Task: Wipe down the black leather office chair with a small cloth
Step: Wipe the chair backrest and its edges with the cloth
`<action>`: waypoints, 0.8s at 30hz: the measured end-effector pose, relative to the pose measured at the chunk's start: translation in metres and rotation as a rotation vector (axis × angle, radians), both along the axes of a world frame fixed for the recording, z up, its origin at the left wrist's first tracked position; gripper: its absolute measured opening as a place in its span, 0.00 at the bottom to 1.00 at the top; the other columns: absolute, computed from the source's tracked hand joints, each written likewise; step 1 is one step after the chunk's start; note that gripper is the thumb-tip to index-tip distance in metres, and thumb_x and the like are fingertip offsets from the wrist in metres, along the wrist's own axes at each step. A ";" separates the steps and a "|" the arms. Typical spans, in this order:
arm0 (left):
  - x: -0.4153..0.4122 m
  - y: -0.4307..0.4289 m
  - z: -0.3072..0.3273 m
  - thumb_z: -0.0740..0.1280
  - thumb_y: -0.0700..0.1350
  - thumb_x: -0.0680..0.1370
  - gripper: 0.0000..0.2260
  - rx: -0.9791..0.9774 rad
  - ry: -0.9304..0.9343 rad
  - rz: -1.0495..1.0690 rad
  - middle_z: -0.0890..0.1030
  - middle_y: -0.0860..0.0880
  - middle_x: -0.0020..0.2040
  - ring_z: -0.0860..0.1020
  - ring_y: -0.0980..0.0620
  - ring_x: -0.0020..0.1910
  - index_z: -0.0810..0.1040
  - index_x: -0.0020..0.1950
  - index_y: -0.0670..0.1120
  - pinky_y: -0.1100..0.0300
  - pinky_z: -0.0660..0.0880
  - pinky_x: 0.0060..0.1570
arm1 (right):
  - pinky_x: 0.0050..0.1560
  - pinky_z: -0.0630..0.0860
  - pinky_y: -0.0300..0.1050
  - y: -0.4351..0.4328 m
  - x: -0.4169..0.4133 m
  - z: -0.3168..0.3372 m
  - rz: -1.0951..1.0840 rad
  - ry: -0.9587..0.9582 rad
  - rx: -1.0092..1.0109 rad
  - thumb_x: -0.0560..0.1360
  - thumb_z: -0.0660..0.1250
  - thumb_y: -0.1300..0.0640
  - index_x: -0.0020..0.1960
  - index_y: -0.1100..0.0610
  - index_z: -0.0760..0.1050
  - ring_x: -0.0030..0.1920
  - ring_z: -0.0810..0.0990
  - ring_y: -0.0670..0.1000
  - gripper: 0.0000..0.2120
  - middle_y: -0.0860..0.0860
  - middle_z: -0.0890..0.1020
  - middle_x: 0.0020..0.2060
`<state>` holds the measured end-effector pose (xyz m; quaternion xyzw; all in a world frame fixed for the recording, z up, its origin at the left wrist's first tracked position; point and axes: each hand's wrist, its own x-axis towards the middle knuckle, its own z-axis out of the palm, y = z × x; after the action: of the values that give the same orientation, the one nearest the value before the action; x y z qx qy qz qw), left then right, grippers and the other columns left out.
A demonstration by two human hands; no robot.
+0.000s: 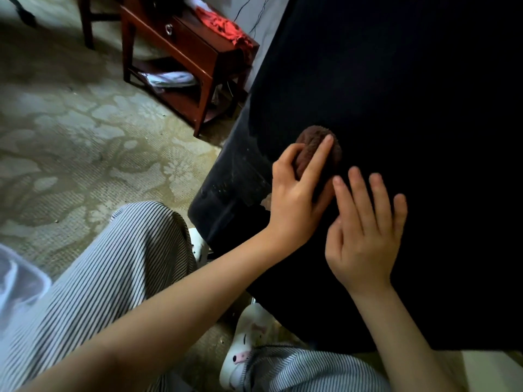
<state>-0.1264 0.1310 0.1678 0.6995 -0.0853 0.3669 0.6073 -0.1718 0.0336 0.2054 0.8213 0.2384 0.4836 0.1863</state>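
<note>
Head view, looking down: the left hand [297,202] grips a brown cloth [311,136]. The thumb is curled round its near side and the forefinger is stretched straight across the top, pressing the wad against the black chair [396,94]. Just beside it, the right hand [365,239] lies with its fingers straight and slightly spread on the same dark leather, holding nothing. Its fingertips are near the left hand's knuckles. Both forearms are bare.

The cloth sits near the chair's left edge. Below and left of it, a scuffed strip of leather [240,179] shows pale flecks and a small torn patch. The rest of the chair is too dark to make out seams or shape.

A pale patterned carpet [85,137] covers the floor. Striped trousers [107,273] cover both knees at the bottom of the view. Two white slippers show, one with a pink-nosed animal face [249,343] and one by the chair's lower edge [199,244].

One red-brown wooden side table [198,52] stands on the carpet behind the chair. It has one drawer with a ring pull [169,29]. A red garment [223,26] is heaped on top, and white papers or fabric [169,79] lie on its lower shelf; which of the two I cannot tell. A clear plastic tub [22,281] cuts into the lower left corner, its contents unreadable.
</note>
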 end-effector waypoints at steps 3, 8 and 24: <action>0.001 -0.005 -0.004 0.60 0.49 0.77 0.20 -0.002 0.039 0.031 0.58 0.54 0.64 0.61 0.51 0.64 0.61 0.68 0.55 0.60 0.59 0.67 | 0.74 0.43 0.50 0.007 0.021 -0.004 -0.025 -0.007 0.039 0.80 0.48 0.56 0.75 0.57 0.55 0.76 0.46 0.47 0.23 0.53 0.61 0.72; 0.013 -0.004 -0.030 0.62 0.47 0.77 0.20 0.062 -0.008 0.142 0.60 0.50 0.63 0.64 0.50 0.62 0.63 0.68 0.52 0.56 0.65 0.65 | 0.74 0.42 0.51 -0.001 0.036 -0.019 -0.155 -0.071 -0.176 0.80 0.45 0.48 0.76 0.55 0.52 0.76 0.45 0.51 0.26 0.50 0.48 0.76; 0.027 0.025 -0.169 0.52 0.53 0.77 0.25 -0.066 0.483 0.086 0.62 0.37 0.66 0.64 0.51 0.62 0.53 0.74 0.53 0.67 0.56 0.64 | 0.74 0.40 0.53 0.000 0.045 -0.029 -0.259 -0.110 -0.338 0.78 0.54 0.52 0.76 0.55 0.56 0.76 0.40 0.53 0.27 0.49 0.59 0.73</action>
<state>-0.0990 0.1558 -0.0015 0.7498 0.1043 0.2169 0.6163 -0.1266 0.0340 0.1762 0.7745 0.1979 0.4530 0.3948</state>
